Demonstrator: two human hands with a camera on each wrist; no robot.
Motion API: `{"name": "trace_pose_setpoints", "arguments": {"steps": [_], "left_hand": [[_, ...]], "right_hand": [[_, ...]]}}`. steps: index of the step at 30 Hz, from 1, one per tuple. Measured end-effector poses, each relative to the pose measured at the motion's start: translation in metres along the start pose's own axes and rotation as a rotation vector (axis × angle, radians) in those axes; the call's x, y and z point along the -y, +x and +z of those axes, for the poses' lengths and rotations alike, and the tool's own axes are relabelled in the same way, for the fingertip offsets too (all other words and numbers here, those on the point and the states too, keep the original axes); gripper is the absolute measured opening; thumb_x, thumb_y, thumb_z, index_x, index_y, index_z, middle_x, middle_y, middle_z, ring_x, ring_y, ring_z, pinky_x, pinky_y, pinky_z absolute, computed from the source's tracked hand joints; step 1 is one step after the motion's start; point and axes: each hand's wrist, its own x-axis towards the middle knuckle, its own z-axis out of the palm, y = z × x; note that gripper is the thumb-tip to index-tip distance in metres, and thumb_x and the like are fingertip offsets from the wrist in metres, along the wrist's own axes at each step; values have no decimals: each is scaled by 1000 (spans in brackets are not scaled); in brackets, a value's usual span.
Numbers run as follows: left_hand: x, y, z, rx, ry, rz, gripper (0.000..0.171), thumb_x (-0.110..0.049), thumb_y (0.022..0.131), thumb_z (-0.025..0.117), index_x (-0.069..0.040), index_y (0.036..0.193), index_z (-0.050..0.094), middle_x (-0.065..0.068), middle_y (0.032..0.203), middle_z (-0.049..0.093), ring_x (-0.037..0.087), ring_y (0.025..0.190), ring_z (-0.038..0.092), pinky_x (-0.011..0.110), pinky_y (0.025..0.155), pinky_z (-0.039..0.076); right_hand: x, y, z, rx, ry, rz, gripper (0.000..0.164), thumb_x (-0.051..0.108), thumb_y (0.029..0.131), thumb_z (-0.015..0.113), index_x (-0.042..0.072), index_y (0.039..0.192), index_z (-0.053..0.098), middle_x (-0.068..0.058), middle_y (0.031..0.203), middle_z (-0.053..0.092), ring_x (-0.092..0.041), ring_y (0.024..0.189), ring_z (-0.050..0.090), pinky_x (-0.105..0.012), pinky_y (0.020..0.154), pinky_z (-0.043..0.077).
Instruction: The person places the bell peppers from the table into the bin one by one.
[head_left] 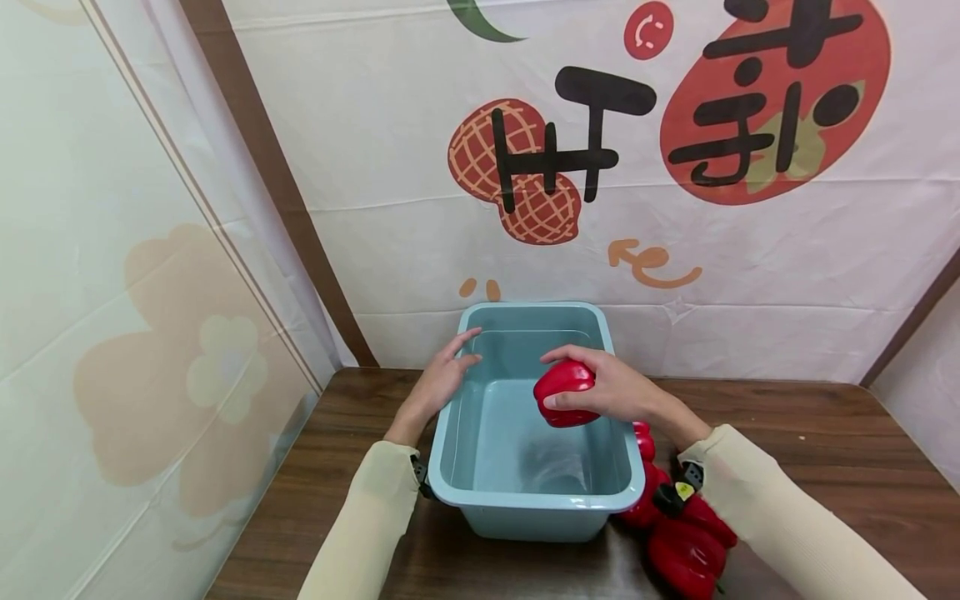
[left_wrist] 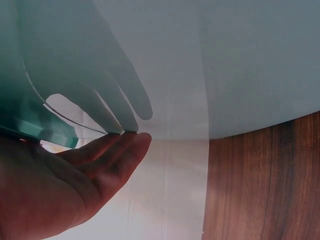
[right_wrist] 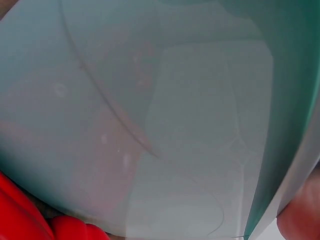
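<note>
A light blue plastic basin (head_left: 536, 502) stands on the wooden table. My right hand (head_left: 618, 387) holds a red bell pepper (head_left: 564, 392) over the basin, with thumb and fingers around its sides. A bit of that hand (right_wrist: 301, 210) shows at the edge of the right wrist view; the held pepper is out of sight there. My left hand (head_left: 438, 383) rests at the basin's left rim, its fingers fairly straight. In the left wrist view the fingertips of the left hand (left_wrist: 95, 180) touch the basin's outer wall (left_wrist: 165, 65).
Several red bell peppers (head_left: 686, 546) lie on the table (head_left: 810, 467) right of the basin, partly under the right forearm. Some red peppers (right_wrist: 20, 215) also show beside the basin in the right wrist view. A printed curtain (head_left: 420, 250) hangs behind the table.
</note>
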Motion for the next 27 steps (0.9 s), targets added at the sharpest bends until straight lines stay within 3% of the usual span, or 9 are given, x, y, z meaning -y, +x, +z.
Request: {"name": "trace_pose_setpoints", "arguments": {"steps": [18, 22, 27], "left_hand": [[1, 1, 0, 3, -9, 9, 52, -34, 101, 45, -31, 152, 37, 2, 162, 24, 32, 136, 39, 57, 106, 37], [1, 1, 0, 3, -9, 5, 52, -34, 101, 45, -31, 152, 37, 2, 162, 24, 32, 135, 40, 57, 105, 38], [1, 1, 0, 1, -9, 5, 52, -34, 101, 45, -30, 152, 38, 2, 161, 26, 32, 135, 40, 56, 106, 38]], "right_hand": [[-1, 0, 0, 21, -42, -24, 65, 26, 77, 84, 20, 135, 55, -10, 128, 58, -31, 113, 57, -37, 76, 59], [-2, 0, 1, 25, -75, -62, 53, 29, 83, 78, 19, 132, 59, -5, 124, 63, -25, 111, 60, -39, 89, 54], [-2, 0, 1, 17, -85, -100, 40, 30, 91, 71, 18, 127, 63, 0, 119, 67, -18, 109, 62, -51, 101, 45]]}}
